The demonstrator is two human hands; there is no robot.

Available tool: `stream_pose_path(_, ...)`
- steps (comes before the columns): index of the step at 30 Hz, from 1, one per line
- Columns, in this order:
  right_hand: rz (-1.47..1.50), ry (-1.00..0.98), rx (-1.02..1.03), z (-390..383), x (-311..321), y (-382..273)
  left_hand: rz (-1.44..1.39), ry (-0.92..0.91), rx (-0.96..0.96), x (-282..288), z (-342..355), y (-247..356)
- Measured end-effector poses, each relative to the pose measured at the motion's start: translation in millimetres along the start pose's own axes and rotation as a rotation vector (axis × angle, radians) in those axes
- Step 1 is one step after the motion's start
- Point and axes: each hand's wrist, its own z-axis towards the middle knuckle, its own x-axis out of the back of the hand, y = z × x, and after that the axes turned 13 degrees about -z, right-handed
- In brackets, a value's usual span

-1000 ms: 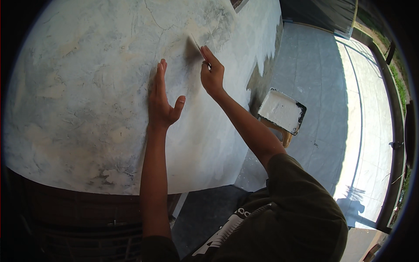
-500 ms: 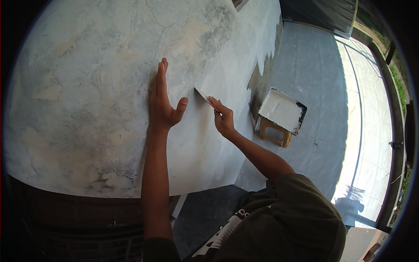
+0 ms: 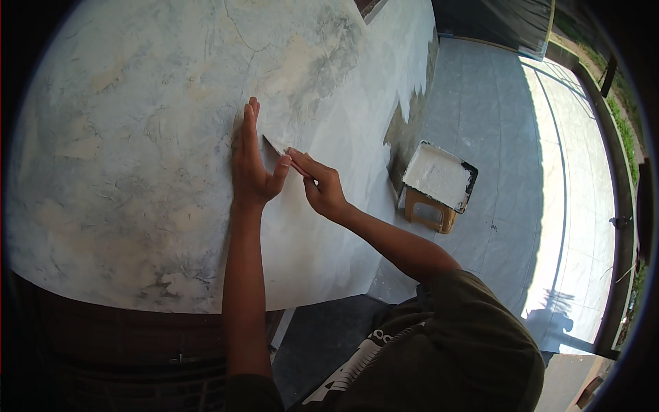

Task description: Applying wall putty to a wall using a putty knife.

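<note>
Patchy white and grey filler covers the wall (image 3: 151, 144) in front of me, with a thin crack running down its upper part. My left hand (image 3: 254, 165) rests against the wall, fingers stretched upward and thumb apart, holding nothing. Just right of it, my right hand (image 3: 322, 187) grips a putty knife (image 3: 276, 145) by its handle. The blade points up and left, close beside the left palm. Whether its edge touches the wall, I cannot tell.
At the right, a black-rimmed tray (image 3: 473, 180) of white paste sits on a small tan stool (image 3: 431, 213). Grey floor tiles (image 3: 494, 137) stretch beyond, with a bright sunlit strip. A dark sheet (image 3: 491, 24) hangs at the top right.
My right hand has moved left with the putty knife, bringing the blade close to my left hand. The left hand has stayed nearly in place.
</note>
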Motion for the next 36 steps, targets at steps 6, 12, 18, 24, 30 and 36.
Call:
stream_pose_path(6, 0.090, 0.002, -0.505, -40.9, 36.5, 44.7, 0.005, -0.010, -0.011, -2.8, 6.0, 0.0)
stream_pose_path(12, 0.056, 0.289, -0.302, 33.8, 41.2, 59.0, 0.004, -0.015, 0.017, -4.8, 5.8, -0.3)
stream_pose_path(18, 0.035, 0.377, 0.003, 111.8, 24.3, 41.4, 0.008, -0.013, 0.033, -5.6, 2.9, 0.4)
stream_pose_path(24, -0.254, 0.242, 0.181, 89.6, -8.3, 42.6, 0.004, -0.016, 0.042, -4.6, 1.6, -0.6)
stream_pose_path(30, -0.291, 0.008, -0.068, -12.8, 34.4, 101.5, 0.033, -0.056, 0.040, -5.4, 2.9, -0.4)
stream_pose_path(36, -0.038, 0.345, -0.453, 82.4, 49.1, 74.2, 0.081, -0.122, 0.017, -5.2, 4.3, -0.1)
